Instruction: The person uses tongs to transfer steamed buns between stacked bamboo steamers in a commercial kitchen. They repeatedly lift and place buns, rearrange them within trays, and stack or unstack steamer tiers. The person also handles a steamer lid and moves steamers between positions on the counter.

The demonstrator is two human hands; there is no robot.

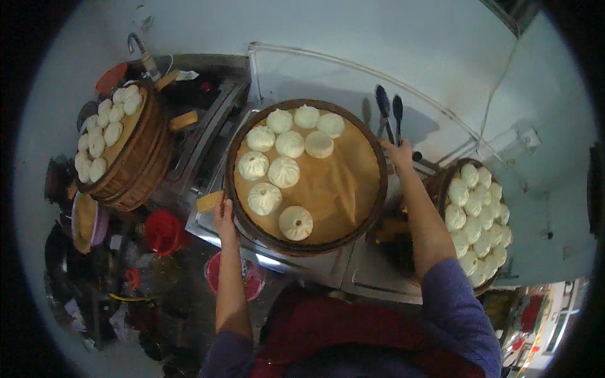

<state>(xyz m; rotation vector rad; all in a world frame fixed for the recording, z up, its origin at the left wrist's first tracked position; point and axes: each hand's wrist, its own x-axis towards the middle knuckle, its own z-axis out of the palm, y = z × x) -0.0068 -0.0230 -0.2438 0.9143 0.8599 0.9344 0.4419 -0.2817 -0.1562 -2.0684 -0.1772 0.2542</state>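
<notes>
In front of me is a round steamer tray (pixel 364 189) with a dark rim and a tan liner. Several white pleated buns (pixel 284 172) lie on its left and upper parts, and one sits near the lower edge. My left hand (pixel 225 215) grips the tray's left rim, beside a light wooden block (pixel 208 202). At the upper right rim is my right hand (pixel 399 153), with the handles of dark tongs (pixel 390 113) standing up from it; whether it also grips the rim cannot be told.
Stacked steamers (pixel 137 165) with buns stand at the left, near a faucet (pixel 144 56). Another steamer (pixel 442 203) full of buns is at the right. A red bucket (pixel 163 231) and a pink basin (pixel 253 281) sit lower down. White pipes (pixel 350 61) run along the wall behind.
</notes>
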